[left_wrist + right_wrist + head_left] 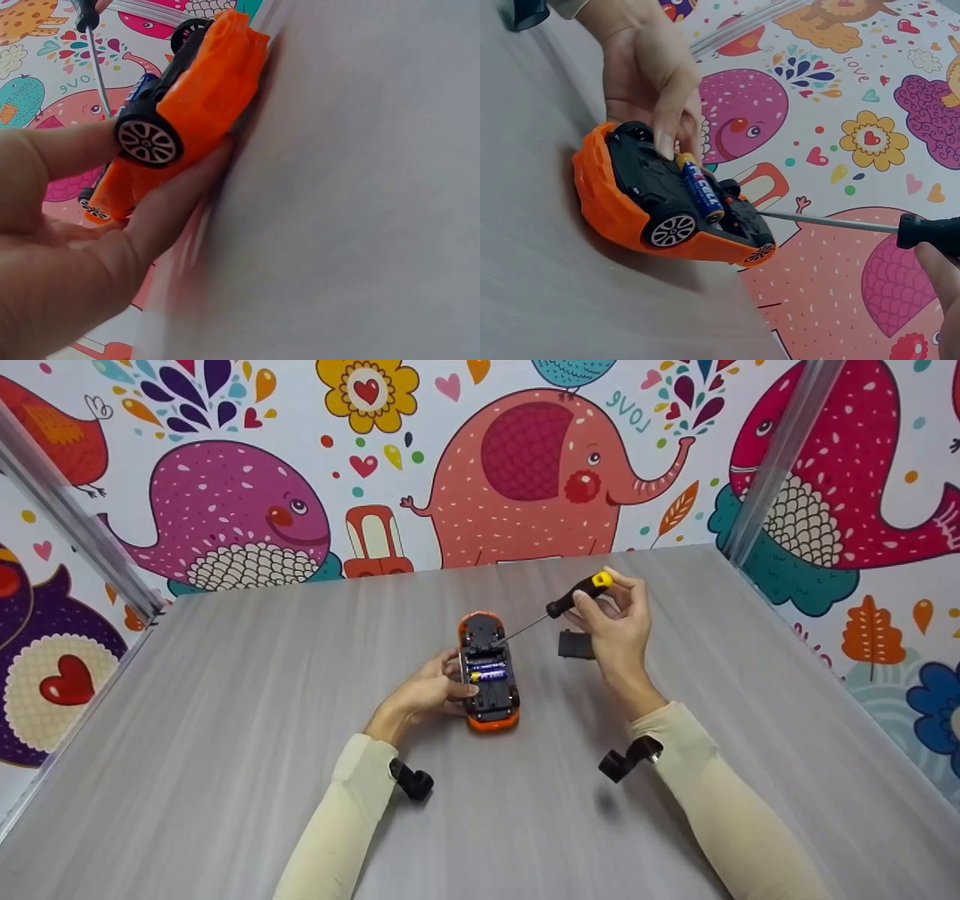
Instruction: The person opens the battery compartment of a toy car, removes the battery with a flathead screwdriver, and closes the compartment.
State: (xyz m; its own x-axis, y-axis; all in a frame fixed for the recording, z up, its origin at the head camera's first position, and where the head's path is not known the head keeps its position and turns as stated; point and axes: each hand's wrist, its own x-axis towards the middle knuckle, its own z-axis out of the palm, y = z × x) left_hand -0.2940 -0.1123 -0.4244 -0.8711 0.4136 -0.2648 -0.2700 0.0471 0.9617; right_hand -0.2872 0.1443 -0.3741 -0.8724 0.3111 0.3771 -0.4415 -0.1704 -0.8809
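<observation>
An orange toy car (pixel 493 725) is held underside up by my left hand (pixel 429 690), the thumb across its black base and the fingers beneath its body. Blue batteries (pixel 489 671) with a yellow end lie in the open compartment of the base. My right hand (pixel 622 622) grips a screwdriver (pixel 577 594) by its black and yellow handle. The thin metal shaft (pixel 832 221) slants down to the car, its tip at the base beside the compartment. In the left wrist view the car's orange side (pixel 217 82) and spoked wheel (pixel 148 140) face the camera.
A small black battery cover (pixel 575 644) lies on the grey table (pixel 262 697), partly behind the right hand. A wall with cartoon animals (pixel 525 472) closes off the back, and metal posts (pixel 784 457) stand at the table's far corners. Each sleeve carries a black wrist camera (pixel 412 780).
</observation>
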